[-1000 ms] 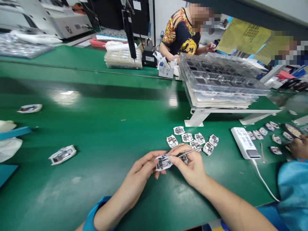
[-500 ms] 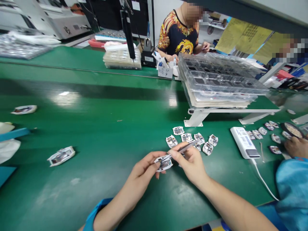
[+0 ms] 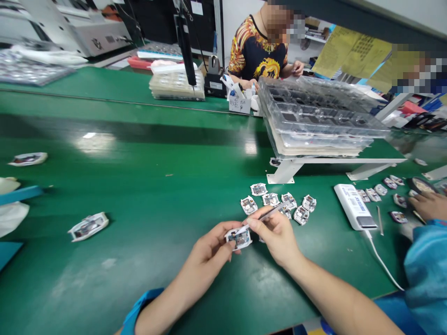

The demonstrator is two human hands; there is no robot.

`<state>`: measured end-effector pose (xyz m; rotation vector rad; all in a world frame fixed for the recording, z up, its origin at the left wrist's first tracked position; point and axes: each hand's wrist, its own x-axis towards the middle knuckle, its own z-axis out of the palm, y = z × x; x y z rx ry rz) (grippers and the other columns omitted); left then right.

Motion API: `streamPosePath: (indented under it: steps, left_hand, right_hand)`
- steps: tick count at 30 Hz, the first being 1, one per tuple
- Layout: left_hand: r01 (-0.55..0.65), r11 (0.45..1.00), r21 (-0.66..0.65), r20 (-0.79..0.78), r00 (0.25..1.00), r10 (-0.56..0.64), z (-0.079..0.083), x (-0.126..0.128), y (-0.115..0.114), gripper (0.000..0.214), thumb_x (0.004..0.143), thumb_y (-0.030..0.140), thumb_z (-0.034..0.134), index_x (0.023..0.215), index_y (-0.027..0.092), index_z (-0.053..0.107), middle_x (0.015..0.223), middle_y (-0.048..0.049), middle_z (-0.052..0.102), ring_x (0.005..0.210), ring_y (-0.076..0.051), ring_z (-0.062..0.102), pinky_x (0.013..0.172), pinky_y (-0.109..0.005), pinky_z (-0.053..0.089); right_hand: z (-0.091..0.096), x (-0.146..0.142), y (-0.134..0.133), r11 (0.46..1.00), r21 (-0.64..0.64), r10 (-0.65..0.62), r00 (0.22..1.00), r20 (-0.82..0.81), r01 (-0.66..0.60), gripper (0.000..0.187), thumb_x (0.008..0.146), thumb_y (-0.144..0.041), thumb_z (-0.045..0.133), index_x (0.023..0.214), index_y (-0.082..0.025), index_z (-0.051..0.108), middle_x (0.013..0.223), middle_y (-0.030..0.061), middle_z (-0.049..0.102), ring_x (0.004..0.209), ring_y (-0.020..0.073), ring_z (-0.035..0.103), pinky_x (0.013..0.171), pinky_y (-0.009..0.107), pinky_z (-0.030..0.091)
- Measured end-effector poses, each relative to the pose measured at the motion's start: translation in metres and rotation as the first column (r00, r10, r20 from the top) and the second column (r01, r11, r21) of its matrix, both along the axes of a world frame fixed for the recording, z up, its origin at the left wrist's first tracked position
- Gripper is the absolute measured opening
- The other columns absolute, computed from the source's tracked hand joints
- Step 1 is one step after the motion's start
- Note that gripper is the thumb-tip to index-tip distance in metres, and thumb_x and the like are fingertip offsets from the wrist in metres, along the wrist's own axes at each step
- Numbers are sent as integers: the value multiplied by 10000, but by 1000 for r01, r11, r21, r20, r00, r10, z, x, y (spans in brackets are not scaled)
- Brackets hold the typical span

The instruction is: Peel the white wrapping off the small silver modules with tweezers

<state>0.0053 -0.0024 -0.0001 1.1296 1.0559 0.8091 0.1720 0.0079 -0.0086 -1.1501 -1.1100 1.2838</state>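
My left hand (image 3: 209, 246) pinches a small white-framed electronic part (image 3: 239, 237) between thumb and fingers, just above the green belt (image 3: 146, 186). My right hand (image 3: 275, 235) grips thin metal tweezers (image 3: 268, 215), whose tip rests on the top edge of that part. Just beyond my hands lies a cluster of several similar small parts (image 3: 275, 202) on the belt.
A stack of clear plastic trays (image 3: 314, 116) sits on a white stand at the right. A white device with a cable (image 3: 354, 206) lies right of the cluster. A co-worker's hand (image 3: 426, 204) and blue sleeve are at far right. Loose parts (image 3: 89, 225) lie left. Another person sits across.
The part in my left hand has tilted slightly and my hands shifted a little lower. The co-worker's hand at far right moved inward toward the small parts.
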Motion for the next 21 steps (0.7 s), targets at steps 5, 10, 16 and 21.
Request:
streamPosePath:
  steps: [5, 10, 16, 21]
  left_hand:
    - [-8, 1000, -24, 6, 1000, 8, 1, -1, 0, 248, 758, 293, 671, 986, 195, 686, 692, -6, 670, 603, -158, 546, 591, -262, 439]
    - [-1, 999, -48, -5, 1000, 1, 6, -2, 0, 260, 743, 302, 677, 981, 197, 692, 658, 1, 664, 579, -154, 535, 585, -262, 442]
    - [0, 1000, -26, -11, 1000, 0, 6, -3, 2, 286, 744, 313, 676, 1004, 196, 699, 646, -1, 671, 577, -158, 545, 565, -258, 431]
    - [-13, 999, -35, -43, 999, 11, 1, -3, 2, 331, 757, 349, 676, 1037, 175, 701, 667, -9, 679, 590, -162, 563, 560, -257, 426]
  right_hand:
    - [0, 0, 0, 1000, 7, 10, 1000, 13, -10, 269, 738, -444, 772, 739, -200, 660, 668, 3, 685, 621, 156, 601, 606, 284, 463]
    - [2, 1, -1, 1000, 14, 26, 1000, -16, -26, 242, 743, -410, 775, 737, -197, 661, 677, 5, 693, 621, 151, 605, 610, 281, 469]
    - [2, 1, -2, 998, 53, 14, 1000, 12, -15, 211, 763, -385, 760, 742, -194, 670, 676, 8, 701, 626, 156, 623, 609, 282, 484]
    - [1, 1, -3, 998, 65, 12, 1000, 17, -13, 199, 768, -374, 759, 742, -197, 672, 680, 7, 704, 633, 159, 639, 617, 282, 501]
